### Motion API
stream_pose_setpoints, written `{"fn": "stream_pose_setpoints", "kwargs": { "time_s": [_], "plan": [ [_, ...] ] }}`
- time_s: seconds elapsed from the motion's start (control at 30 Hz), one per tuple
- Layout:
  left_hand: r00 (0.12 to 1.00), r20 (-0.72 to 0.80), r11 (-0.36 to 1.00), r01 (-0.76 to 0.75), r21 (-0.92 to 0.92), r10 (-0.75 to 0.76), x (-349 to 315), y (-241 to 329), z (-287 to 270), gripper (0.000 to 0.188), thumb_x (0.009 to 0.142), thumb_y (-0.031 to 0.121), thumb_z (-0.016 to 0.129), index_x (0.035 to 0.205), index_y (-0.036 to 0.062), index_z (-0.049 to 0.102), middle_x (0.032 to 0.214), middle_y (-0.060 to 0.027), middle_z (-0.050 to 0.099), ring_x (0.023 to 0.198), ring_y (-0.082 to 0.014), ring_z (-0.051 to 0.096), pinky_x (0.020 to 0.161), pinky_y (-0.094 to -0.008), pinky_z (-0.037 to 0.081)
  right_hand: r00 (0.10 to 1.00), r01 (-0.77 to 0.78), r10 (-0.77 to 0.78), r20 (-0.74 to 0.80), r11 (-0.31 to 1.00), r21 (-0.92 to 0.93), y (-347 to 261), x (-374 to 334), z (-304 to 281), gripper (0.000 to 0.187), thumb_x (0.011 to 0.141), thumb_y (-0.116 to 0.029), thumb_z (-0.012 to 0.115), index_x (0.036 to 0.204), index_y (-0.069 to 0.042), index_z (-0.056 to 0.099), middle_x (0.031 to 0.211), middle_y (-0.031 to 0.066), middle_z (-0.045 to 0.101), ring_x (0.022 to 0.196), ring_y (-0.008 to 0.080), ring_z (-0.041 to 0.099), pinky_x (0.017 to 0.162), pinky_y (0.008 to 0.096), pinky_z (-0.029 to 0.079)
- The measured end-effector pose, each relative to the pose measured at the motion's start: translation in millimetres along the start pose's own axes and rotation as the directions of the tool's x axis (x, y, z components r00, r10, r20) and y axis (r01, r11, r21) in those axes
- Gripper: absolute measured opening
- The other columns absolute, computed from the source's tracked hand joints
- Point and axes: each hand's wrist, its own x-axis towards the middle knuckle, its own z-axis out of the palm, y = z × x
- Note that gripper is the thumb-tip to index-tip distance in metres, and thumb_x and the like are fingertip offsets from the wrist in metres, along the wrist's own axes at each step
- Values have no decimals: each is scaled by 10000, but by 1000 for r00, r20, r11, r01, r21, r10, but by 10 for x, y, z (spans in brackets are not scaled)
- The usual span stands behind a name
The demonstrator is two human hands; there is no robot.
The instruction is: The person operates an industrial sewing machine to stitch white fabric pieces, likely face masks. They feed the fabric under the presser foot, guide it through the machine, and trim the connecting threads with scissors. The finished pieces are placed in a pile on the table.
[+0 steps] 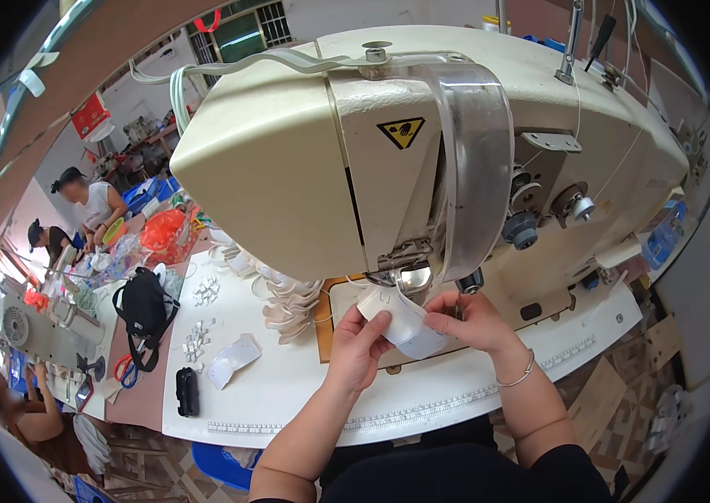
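A white, curved piece of fabric (pixel 412 329) with faint marks on it is held up under the head of a cream sewing machine (pixel 267 168). My left hand (pixel 358 345) pinches its left side, thumb on top. At its right edge, the thumb and fingers of my right hand (pixel 471 322) are closed on the same piece. Its upper end sits close by the metal presser foot area (pixel 412 279); whether it lies under the foot I cannot tell. Left of the machine head, a stack of similar cream pieces (pixel 290 306) rests on the white table, threads running from it.
On the white table (pixel 288 394) lie a loose white piece (pixel 233 360), small white tabs (pixel 196 342) and a black case (pixel 188 392). A ruler strip (pixel 355 418) follows the front edge. Further left are a black bag (pixel 144 310), scissors (pixel 126 370) and people working (pixel 103 205).
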Motion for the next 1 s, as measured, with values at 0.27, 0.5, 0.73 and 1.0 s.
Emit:
{"fn": "stream_pose_setpoints", "kwargs": {
  "time_s": [0.27,0.5,0.73,1.0],
  "plan": [
    [1000,12,997,24,75,-25,94,88,-49,258,853,125,580,1092,52,516,1004,-65,599,913,-178,604,778,-345,528,1000,7,-7,-8,996,94,71,75,12,299,748,-237,730,902,5,646,773,15,623,684,67,523,628,213,426],
    [999,29,995,20,94,-23,148,219,-21,331,826,94,615,1116,20,472,1017,-78,599,926,-177,602,758,-333,532,999,-21,18,30,991,129,-6,68,27,277,735,-193,736,892,17,646,772,19,622,680,65,521,634,214,432],
    [999,21,993,-42,112,40,104,129,-35,490,767,-3,649,1187,34,399,1029,-67,607,932,-154,596,782,-301,513,998,-40,34,48,992,124,17,58,75,217,734,-165,723,839,7,640,738,-18,592,661,46,496,616,205,419],
    [1000,12,989,3,145,-5,197,262,-74,458,769,9,652,1167,35,427,994,-51,619,894,-138,599,765,-278,500,995,-61,75,-59,977,204,28,96,247,184,734,-160,721,746,-17,606,678,-42,557,612,30,474,572,207,408]
  ]
}}
